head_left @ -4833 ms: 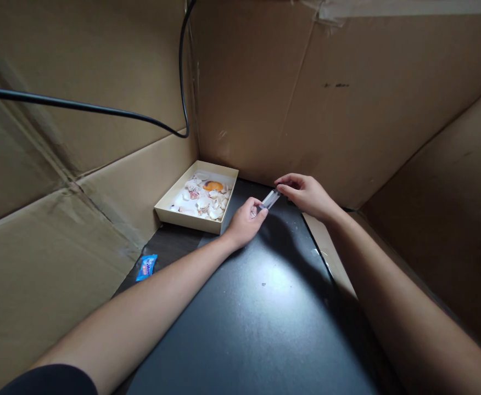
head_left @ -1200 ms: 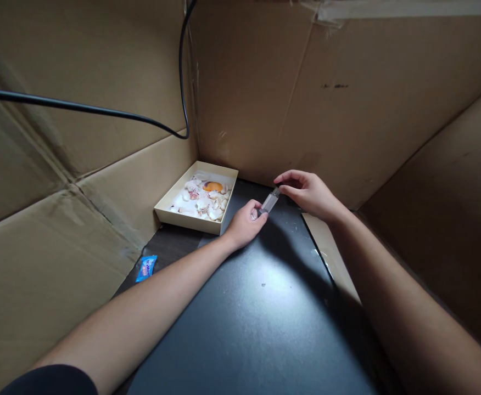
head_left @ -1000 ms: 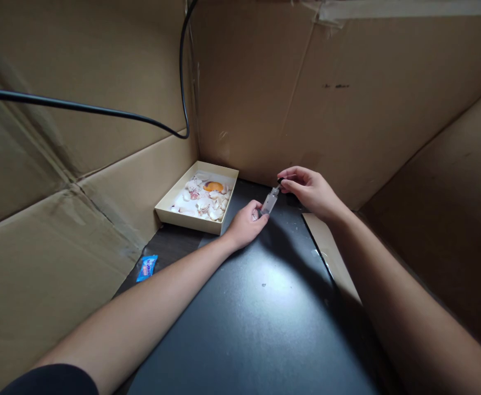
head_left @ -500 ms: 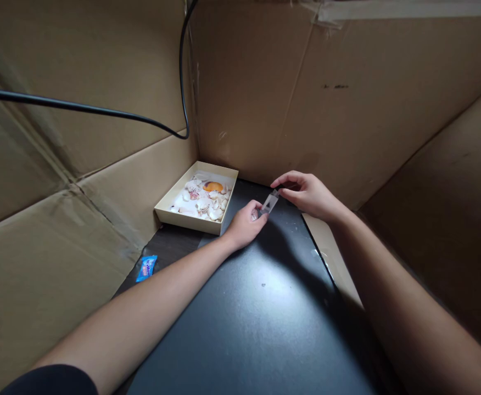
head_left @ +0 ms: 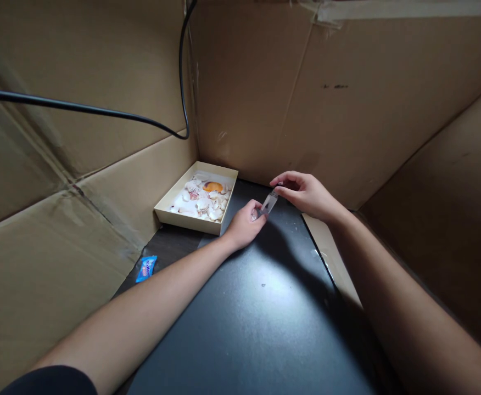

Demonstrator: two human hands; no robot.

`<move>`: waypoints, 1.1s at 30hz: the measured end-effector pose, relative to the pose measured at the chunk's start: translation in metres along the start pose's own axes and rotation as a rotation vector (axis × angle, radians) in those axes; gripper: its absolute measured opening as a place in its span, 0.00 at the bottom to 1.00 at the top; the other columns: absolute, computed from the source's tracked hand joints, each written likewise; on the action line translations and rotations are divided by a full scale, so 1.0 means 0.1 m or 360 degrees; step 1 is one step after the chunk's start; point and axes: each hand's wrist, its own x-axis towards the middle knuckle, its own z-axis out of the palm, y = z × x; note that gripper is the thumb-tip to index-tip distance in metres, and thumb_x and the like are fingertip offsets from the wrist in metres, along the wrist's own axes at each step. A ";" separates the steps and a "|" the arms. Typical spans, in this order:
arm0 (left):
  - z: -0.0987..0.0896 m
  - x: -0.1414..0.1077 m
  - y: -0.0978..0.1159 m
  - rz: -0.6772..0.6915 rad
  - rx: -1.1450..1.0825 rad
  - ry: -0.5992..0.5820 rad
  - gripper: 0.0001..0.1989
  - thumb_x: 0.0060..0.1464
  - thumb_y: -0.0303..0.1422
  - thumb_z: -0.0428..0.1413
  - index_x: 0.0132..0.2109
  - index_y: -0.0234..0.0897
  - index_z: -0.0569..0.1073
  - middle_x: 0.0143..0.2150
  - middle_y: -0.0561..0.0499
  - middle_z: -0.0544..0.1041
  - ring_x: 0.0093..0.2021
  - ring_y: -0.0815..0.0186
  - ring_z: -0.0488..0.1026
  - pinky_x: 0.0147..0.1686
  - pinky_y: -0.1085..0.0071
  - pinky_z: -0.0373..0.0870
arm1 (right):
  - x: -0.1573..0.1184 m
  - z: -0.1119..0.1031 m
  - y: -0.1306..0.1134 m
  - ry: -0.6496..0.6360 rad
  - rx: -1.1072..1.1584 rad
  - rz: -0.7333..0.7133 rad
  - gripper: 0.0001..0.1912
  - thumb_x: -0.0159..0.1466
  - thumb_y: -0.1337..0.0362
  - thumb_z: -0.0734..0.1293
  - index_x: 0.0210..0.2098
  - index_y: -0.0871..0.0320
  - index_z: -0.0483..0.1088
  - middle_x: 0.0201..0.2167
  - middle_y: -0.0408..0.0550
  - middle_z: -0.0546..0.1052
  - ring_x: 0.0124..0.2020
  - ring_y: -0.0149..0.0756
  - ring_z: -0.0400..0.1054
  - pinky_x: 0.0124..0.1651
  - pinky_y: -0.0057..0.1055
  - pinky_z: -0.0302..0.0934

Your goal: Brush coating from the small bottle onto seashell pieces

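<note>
A small clear container (head_left: 269, 202) with something dark inside is tilted between my two hands. My left hand (head_left: 244, 224) is closed round its lower end, and a pale, pinkish thing shows between the fingers. At the container's upper end, the thumb and fingertips of my right hand (head_left: 300, 192) are pinched together around a small piece that is mostly hidden. To the left of my left hand, a cream tray (head_left: 188, 222) holds several pale shells (head_left: 202, 204) and one orange thing (head_left: 213, 187).
A blue wrapped packet (head_left: 146, 269) lies left of my left forearm on the dark table (head_left: 240, 323). Cardboard walls (head_left: 257, 99) surround the table. A black cable (head_left: 100, 110) hangs at the upper left.
My right fingertips have closed in slightly at the container's upper end, and a small pale bit now shows between them. My left hand has hardly moved.
</note>
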 end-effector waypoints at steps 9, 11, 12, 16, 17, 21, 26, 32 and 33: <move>0.00 0.00 0.01 -0.0008 0.0051 0.0012 0.09 0.56 0.37 0.53 0.39 0.36 0.67 0.26 0.58 0.62 0.27 0.72 0.58 0.31 0.73 0.55 | 0.03 0.00 -0.01 0.0415 0.0042 -0.0134 0.08 0.57 0.65 0.65 0.36 0.59 0.73 0.31 0.45 0.73 0.31 0.31 0.64 0.34 0.29 0.61; 0.00 0.00 0.02 -0.0014 0.0064 0.0013 0.09 0.56 0.37 0.53 0.39 0.36 0.67 0.26 0.58 0.63 0.28 0.72 0.59 0.32 0.73 0.55 | 0.05 -0.03 0.00 0.0647 0.0149 -0.0122 0.06 0.57 0.65 0.66 0.35 0.58 0.72 0.30 0.44 0.72 0.30 0.30 0.64 0.33 0.29 0.61; 0.00 0.00 0.02 -0.0017 0.0068 0.0016 0.08 0.56 0.37 0.53 0.39 0.36 0.67 0.27 0.58 0.63 0.28 0.72 0.59 0.32 0.73 0.56 | 0.06 -0.05 0.00 0.0754 0.0222 -0.0106 0.06 0.57 0.65 0.66 0.34 0.58 0.71 0.29 0.44 0.71 0.29 0.30 0.64 0.32 0.29 0.62; 0.01 0.00 0.01 -0.0012 0.0063 0.0018 0.08 0.56 0.35 0.53 0.40 0.36 0.68 0.27 0.57 0.64 0.28 0.71 0.59 0.32 0.73 0.55 | 0.10 -0.05 0.05 0.0883 0.0560 0.0014 0.05 0.58 0.63 0.66 0.34 0.56 0.68 0.28 0.42 0.69 0.27 0.29 0.66 0.28 0.27 0.64; 0.01 0.00 0.01 -0.0013 0.0059 0.0018 0.08 0.56 0.35 0.53 0.40 0.36 0.68 0.27 0.57 0.63 0.28 0.71 0.59 0.32 0.73 0.55 | 0.10 -0.02 0.06 0.0833 0.0621 0.0050 0.06 0.57 0.63 0.67 0.34 0.56 0.67 0.28 0.42 0.70 0.28 0.29 0.67 0.27 0.26 0.64; 0.01 0.01 -0.01 -0.0015 0.0065 0.0009 0.09 0.57 0.35 0.53 0.42 0.36 0.69 0.26 0.58 0.62 0.27 0.72 0.58 0.31 0.73 0.55 | 0.10 0.12 0.05 0.0606 0.0725 0.0162 0.12 0.55 0.59 0.69 0.35 0.56 0.65 0.30 0.43 0.70 0.31 0.32 0.71 0.21 0.22 0.61; 0.02 0.01 -0.02 -0.0016 0.0069 0.0008 0.10 0.57 0.37 0.53 0.43 0.36 0.69 0.27 0.57 0.64 0.28 0.71 0.59 0.31 0.73 0.55 | 0.08 0.26 0.01 0.0424 0.0866 0.0306 0.18 0.55 0.54 0.70 0.38 0.56 0.63 0.34 0.44 0.70 0.34 0.35 0.73 0.21 0.23 0.63; 0.02 0.02 -0.02 -0.0032 0.0013 0.0037 0.09 0.56 0.32 0.53 0.44 0.35 0.67 0.25 0.58 0.61 0.27 0.72 0.59 0.30 0.73 0.54 | 0.08 0.29 0.00 0.0420 0.0926 0.0358 0.17 0.55 0.53 0.70 0.37 0.56 0.63 0.33 0.43 0.69 0.34 0.33 0.72 0.26 0.25 0.67; 0.02 0.01 -0.01 -0.0037 -0.0015 0.0060 0.10 0.56 0.31 0.52 0.46 0.35 0.66 0.25 0.59 0.60 0.26 0.72 0.58 0.30 0.74 0.54 | 0.09 0.29 0.01 0.0450 0.0932 0.0361 0.17 0.55 0.53 0.70 0.37 0.56 0.63 0.33 0.43 0.69 0.34 0.33 0.72 0.26 0.25 0.67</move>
